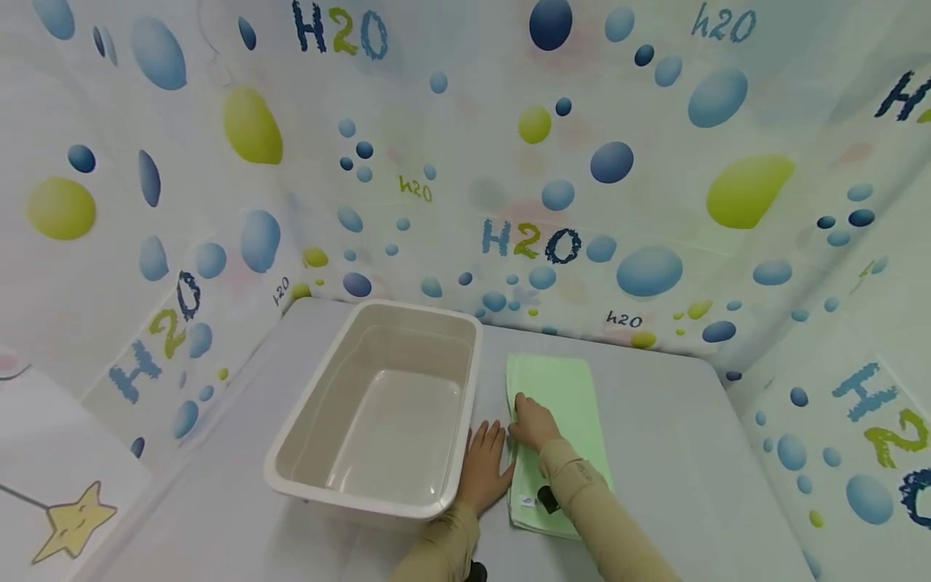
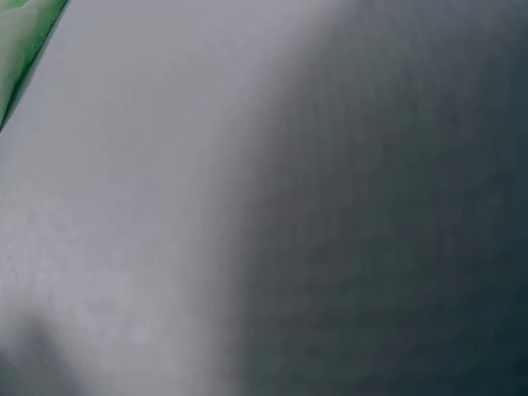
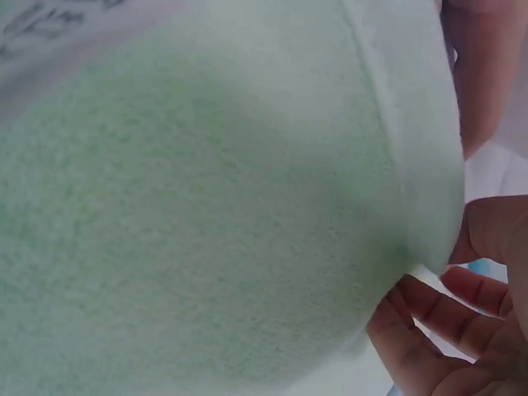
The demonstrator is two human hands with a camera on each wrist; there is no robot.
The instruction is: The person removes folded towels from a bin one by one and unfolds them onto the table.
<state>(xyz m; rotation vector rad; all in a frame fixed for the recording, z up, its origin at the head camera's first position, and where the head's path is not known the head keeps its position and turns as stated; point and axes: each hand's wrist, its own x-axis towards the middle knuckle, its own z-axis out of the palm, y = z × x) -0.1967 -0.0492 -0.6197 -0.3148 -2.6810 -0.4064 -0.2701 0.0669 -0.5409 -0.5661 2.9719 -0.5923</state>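
A pale green folded towel (image 1: pixel 556 376) lies lengthwise on the table, with a small white label (image 1: pixel 527 501) near its front left corner. My right hand (image 1: pixel 534 424) is over the towel's left side and pinches its edge between thumb and fingers. Close up in the right wrist view, the pinched towel edge (image 3: pixel 396 256) lifts and bends at the fingertips. My left hand (image 1: pixel 483 473) rests palm down on the table between the towel and a beige plastic basin (image 1: pixel 400 428), fingers straight and pointing away. A dark blur covers much of the left wrist view.
The basin stands left of both hands, its raised rim (image 1: pixel 476 364) close beside the left hand. Grey-white table surface (image 1: pixel 669 453) stretches right of the towel. Behind the table hangs a white curtain (image 1: pixel 451 162) printed with blue and yellow-green bubbles.
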